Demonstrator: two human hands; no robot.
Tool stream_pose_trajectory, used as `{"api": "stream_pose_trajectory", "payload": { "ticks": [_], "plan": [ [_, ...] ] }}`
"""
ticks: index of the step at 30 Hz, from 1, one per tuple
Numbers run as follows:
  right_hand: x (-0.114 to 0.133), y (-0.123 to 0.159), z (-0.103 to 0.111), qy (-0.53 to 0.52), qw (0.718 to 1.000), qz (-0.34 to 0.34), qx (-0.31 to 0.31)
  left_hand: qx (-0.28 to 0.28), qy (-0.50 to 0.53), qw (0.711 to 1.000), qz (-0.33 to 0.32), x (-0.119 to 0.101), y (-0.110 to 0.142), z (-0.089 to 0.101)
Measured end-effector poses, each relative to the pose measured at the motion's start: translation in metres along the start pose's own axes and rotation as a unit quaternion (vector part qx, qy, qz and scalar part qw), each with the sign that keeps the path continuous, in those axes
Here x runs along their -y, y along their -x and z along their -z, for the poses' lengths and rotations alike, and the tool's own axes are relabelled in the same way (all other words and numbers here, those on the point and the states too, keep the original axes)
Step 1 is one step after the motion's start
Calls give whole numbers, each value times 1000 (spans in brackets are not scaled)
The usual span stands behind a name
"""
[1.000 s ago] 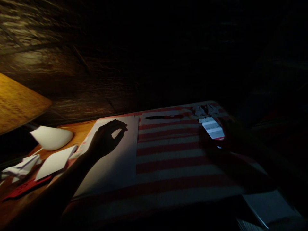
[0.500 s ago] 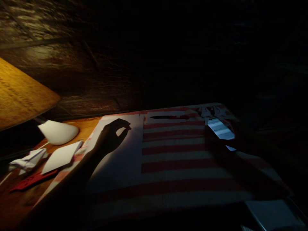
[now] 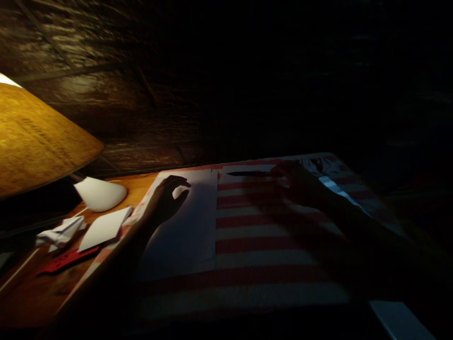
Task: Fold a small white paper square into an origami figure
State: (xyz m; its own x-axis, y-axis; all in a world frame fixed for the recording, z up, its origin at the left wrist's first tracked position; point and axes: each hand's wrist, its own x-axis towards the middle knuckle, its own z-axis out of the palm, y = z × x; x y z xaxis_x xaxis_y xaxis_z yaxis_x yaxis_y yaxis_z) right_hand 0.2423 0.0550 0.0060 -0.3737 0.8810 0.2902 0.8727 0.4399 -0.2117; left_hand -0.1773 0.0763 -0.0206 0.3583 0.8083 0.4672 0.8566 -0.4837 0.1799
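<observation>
My left hand (image 3: 170,198) rests over a large white sheet of paper (image 3: 191,236), with its thumb and forefinger curved apart and nothing visible between them. My right hand (image 3: 293,177) reaches across to the handle end of a knife (image 3: 244,174) with a dark pointed blade. The knife lies on a smaller white sheet (image 3: 233,179) near the table's back edge. Darkness hides whether my right fingers grip the handle. A bright phone screen (image 3: 336,189) shows behind my right forearm, which covers part of it.
A red-and-white striped cloth (image 3: 255,245) covers the table. On the left stand a lamp (image 3: 101,193), a white pad (image 3: 106,229), crumpled paper (image 3: 62,233) and a red flat tool (image 3: 67,262). A patterned paper (image 3: 318,165) lies at the back right; a pale box-like object (image 3: 399,316) sits at lower right.
My right hand has left the phone and moved left and away from me to the knife's handle. The left hand stays over the paper. The view has shifted slightly.
</observation>
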Motion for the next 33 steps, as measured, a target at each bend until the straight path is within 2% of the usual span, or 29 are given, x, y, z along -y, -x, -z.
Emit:
{"api": "stream_pose_trajectory", "payload": {
  "ticks": [3, 6, 9, 12, 16, 24, 29, 33],
  "plan": [
    [12, -16, -25, -10, 1000, 2, -5, 13, -15, 1000, 7, 11, 3, 0],
    [10, -15, -44, -22, 999, 2, -24, 46, -23, 998, 25, 28, 8, -1],
    [2, -12, -55, -32, 999, 3, -42, 96, -17, 991, 87, 44, 14, -3],
    [-9, -16, -61, -44, 997, 24, -59, 112, -18, 984, 136, 53, 17, 0],
    [-20, -25, -66, -48, 997, 43, -51, 105, -32, 972, 206, 56, 19, 12],
    [-11, -22, -59, 4, 999, -21, -45, 71, -30, 932, 354, 66, 23, 32],
    [-6, -21, -58, 23, 998, -46, -47, 44, 58, 913, 402, 74, 25, 34],
    [-7, -22, -59, 26, 997, -49, -49, 10, 189, 889, 416, 76, 26, 34]
  ]
}}
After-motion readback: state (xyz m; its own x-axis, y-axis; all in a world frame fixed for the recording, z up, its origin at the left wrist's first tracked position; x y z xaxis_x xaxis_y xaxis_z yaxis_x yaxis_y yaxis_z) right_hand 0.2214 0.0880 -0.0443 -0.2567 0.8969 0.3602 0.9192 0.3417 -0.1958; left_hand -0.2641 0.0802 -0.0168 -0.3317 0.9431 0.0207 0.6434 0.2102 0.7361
